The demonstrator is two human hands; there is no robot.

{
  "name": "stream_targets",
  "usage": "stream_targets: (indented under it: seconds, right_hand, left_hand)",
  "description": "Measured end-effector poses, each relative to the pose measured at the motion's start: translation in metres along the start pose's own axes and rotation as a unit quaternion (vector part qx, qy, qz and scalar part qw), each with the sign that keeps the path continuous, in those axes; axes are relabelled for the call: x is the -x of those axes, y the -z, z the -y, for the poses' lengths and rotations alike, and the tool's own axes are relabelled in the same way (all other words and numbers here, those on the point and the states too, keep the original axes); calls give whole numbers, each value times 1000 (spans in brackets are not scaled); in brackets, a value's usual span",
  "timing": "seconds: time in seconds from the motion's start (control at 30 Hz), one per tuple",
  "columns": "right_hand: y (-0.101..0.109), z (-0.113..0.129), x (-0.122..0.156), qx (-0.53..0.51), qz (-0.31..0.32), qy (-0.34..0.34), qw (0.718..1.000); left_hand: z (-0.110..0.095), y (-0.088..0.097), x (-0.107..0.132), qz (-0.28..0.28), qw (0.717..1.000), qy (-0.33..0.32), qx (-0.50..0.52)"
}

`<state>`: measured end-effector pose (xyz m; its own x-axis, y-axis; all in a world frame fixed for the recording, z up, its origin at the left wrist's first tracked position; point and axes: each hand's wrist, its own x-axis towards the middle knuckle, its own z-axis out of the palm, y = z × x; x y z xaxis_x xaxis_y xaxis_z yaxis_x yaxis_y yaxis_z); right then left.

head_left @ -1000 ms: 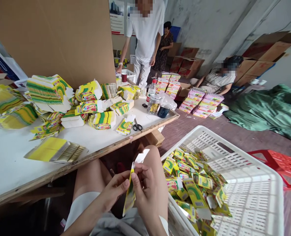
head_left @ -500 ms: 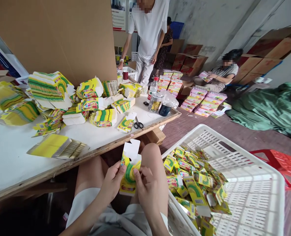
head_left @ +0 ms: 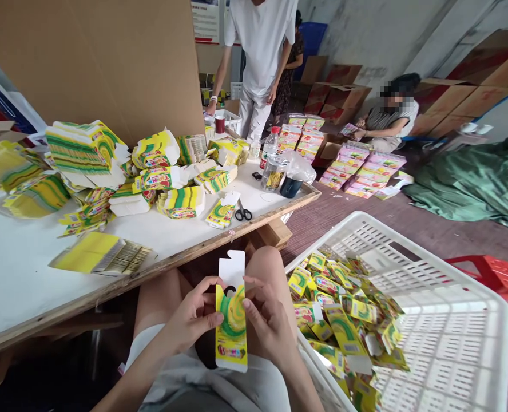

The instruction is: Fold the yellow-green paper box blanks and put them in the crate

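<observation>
Above my lap is a yellow and green printed carton [head_left: 232,337], upright with its white top flap raised. My left hand [head_left: 196,315] grips its left edge between thumb and fingers. On the opposite edge, the thumb and fingers of my right hand [head_left: 269,317] pinch the carton near its top opening. To the right of my leg stands a white plastic basket [head_left: 447,343] partly filled with similar small cartons [head_left: 342,332]. Stacks of flat cartons [head_left: 88,151] lie on the white table [head_left: 18,274] at the left.
Black scissors [head_left: 243,214] lie near the table edge beside a few cartons [head_left: 222,212]. A bottle [head_left: 270,146], a jar [head_left: 274,173] and a dark mug [head_left: 290,187] stand at the table corner. A red stool [head_left: 489,280] is behind the basket. Co-workers [head_left: 260,57] are beyond.
The carton is turned more upright and has come slightly lower, its lower end showing more. My right hand's fingers have moved up toward its top opening. The view has shifted slightly.
</observation>
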<state>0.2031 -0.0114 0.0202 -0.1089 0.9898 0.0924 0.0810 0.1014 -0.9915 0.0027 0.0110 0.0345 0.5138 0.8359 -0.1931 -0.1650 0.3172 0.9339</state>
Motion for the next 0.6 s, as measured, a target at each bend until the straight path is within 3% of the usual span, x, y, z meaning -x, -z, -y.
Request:
stream_targets:
  seconds: [0.2, 0.33, 0.47, 0.6]
  right_hand:
    - [1, 9, -1, 0, 42, -21, 999]
    - [-2, 8, -3, 25, -10, 27, 999]
    - [-5, 3, -2, 20, -105, 59, 992]
    - [2, 7, -2, 77, -85, 83, 990]
  left_hand:
    - [2, -4, 3, 14, 1000, 14, -13]
    - [5, -9, 6, 6, 1000, 1, -7]
    - [6, -11, 4, 40, 999, -11, 14]
    - [9, -6, 0, -10, 996, -40, -81]
